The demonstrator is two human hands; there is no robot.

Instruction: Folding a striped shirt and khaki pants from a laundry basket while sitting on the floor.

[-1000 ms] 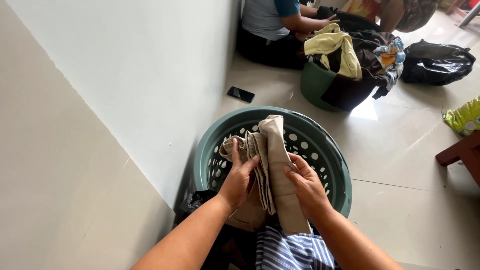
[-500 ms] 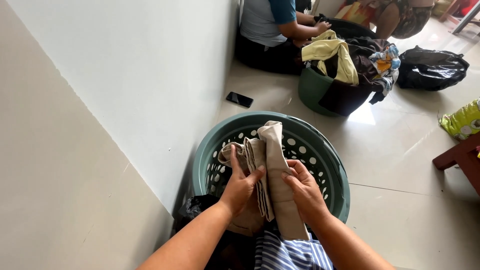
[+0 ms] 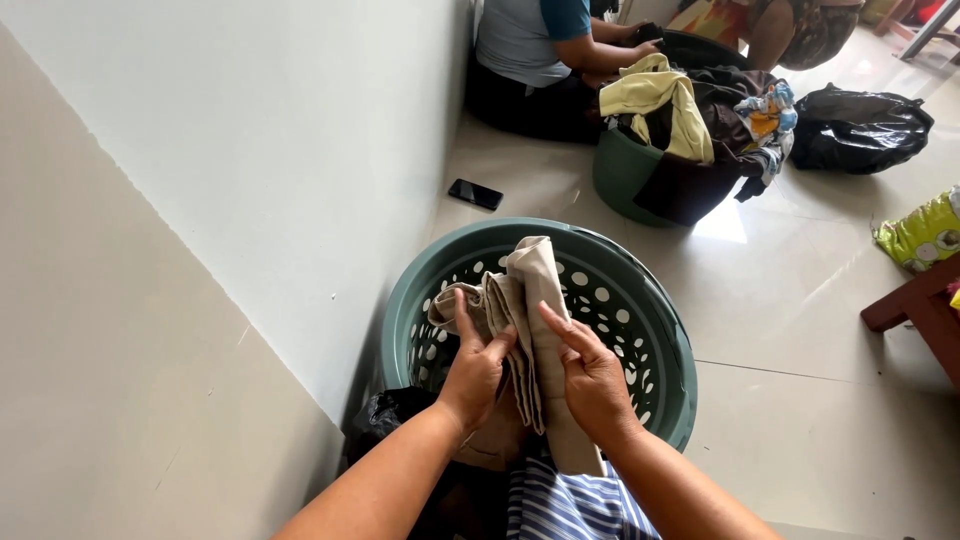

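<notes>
Both my hands hold a folded beige garment (image 3: 530,300) upright over a round green laundry basket (image 3: 650,320) with holes in its wall. My left hand (image 3: 475,365) grips the cloth's left folds, thumb on top. My right hand (image 3: 590,375) pinches the right side, fingers pointing up-left. The cloth's lower end hangs down between my wrists. Below it lies a blue-and-white striped cloth (image 3: 565,505) on my lap.
A white wall runs along the left. A black phone (image 3: 475,194) lies on the tile floor. Another person sits beyond, at a second green basket (image 3: 640,180) heaped with clothes. A black bag (image 3: 860,130), a yellow-green packet (image 3: 925,232) and a red wooden furniture leg (image 3: 915,305) lie right.
The view has shifted slightly; my hands kept the beige garment and moved a little lower over the basket, fingers adjusting on the folds.
</notes>
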